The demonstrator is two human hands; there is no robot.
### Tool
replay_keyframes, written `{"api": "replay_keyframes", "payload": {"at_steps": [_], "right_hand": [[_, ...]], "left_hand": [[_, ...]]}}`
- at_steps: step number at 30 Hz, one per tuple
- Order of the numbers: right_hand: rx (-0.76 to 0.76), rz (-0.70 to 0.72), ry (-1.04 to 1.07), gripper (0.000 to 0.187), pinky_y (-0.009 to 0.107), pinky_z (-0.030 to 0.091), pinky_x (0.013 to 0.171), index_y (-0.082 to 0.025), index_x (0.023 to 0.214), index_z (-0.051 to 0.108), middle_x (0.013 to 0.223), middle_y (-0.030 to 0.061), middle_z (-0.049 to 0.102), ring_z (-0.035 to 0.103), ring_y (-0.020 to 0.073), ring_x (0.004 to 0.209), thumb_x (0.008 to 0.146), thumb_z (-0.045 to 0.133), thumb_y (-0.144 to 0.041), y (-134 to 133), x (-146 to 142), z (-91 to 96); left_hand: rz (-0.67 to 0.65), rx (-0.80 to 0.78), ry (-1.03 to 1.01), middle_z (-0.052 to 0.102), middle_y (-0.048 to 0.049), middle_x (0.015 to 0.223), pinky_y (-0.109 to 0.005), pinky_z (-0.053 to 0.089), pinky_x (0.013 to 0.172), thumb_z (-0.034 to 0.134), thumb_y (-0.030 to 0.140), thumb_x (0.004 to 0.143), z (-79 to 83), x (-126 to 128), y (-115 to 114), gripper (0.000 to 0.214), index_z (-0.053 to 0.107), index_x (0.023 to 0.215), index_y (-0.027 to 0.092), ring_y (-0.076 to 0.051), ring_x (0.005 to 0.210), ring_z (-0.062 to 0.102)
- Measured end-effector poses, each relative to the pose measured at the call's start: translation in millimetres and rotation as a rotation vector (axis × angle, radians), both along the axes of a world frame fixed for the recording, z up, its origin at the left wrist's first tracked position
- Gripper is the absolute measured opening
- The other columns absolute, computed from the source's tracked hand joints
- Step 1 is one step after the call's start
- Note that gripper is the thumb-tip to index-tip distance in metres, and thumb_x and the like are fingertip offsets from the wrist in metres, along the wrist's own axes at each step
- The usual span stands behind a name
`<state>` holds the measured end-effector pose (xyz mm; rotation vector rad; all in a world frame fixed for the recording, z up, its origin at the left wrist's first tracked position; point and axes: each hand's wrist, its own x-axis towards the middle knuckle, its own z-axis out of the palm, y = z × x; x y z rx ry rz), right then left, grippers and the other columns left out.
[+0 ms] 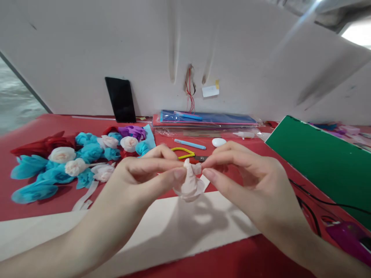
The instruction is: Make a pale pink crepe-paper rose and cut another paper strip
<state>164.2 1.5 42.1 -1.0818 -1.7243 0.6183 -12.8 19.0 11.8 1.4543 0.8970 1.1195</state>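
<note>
Just below the centre of the frame I saw a small pale pink flower (189, 188), held up off the desk (228, 260) with its narrow, twisted end on top and its rounded cup below. On the left side, my left hand (139, 177) had its thumb and forefinger clamped on the narrow end. On the right, my right hand (255, 179) had its thumb and forefinger pinched together on a small flap (197, 168) at the flower's side. Across the lower frame, a white sheet (158, 224) lay on the red desk, under the hands' shadow.

At middle left I had a heap (89, 152) of blue, pale pink, red and purple flowers. Beyond the hands, near centre, lay a partly hidden yellow-handled tool (183, 149), with a blue pen (189, 144) and a white oval piece (219, 142) close by. Farther up lay a wrapped pack (220, 118) of sheets, a second pen (188, 115) on it. A black tablet (121, 99) leaned on the pale wall (139, 42) at upper left. A green board (315, 158) slanted down the right side; at lower right I saw a purple object (346, 237), cut off by the edge.
</note>
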Motion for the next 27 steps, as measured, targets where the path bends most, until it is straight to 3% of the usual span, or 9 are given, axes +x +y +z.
{"api": "replay_keyframes", "payload": {"at_steps": [7, 19, 27], "right_hand": [[0.031, 0.015, 0.009, 0.016, 0.024, 0.049, 0.063, -0.021, 0.066, 0.063, 0.069, -0.0036, 0.062, 0.056, 0.0108, 0.068, 0.071, 0.064, -0.006, 0.6, -2.4, 0.3], [-0.099, 0.005, 0.147, 0.014, 0.021, 0.048, 0.055, -0.021, 0.063, 0.063, 0.064, -0.0050, 0.059, 0.053, 0.0094, 0.060, 0.068, 0.067, -0.009, -3.6, -10.5, -9.6], [-0.047, -0.013, 0.093, 0.016, 0.018, 0.049, 0.054, -0.021, 0.063, 0.061, 0.065, -0.0059, 0.061, 0.053, 0.0077, 0.059, 0.067, 0.066, -0.006, -5.1, -13.0, -8.5]], "left_hand": [[0.010, 0.044, -0.001, 0.052, 0.0027, 0.072, -0.015, 0.048, 0.054, 0.066, 0.032, 0.080, 0.6, 2.3, 1.1, 0.021, 0.073, 0.061, 0.033, -0.010, 0.065, 0.049], [0.130, 0.271, 0.176, 0.055, 0.0044, 0.067, -0.021, 0.041, 0.051, 0.065, 0.034, 0.080, 1.8, 1.4, -1.7, 0.021, 0.072, 0.061, 0.035, -0.011, 0.062, 0.049], [0.161, 0.274, 0.210, 0.058, 0.0053, 0.067, -0.022, 0.040, 0.051, 0.065, 0.035, 0.081, 1.1, 2.3, -3.6, 0.019, 0.073, 0.064, 0.035, -0.011, 0.062, 0.051]]}}
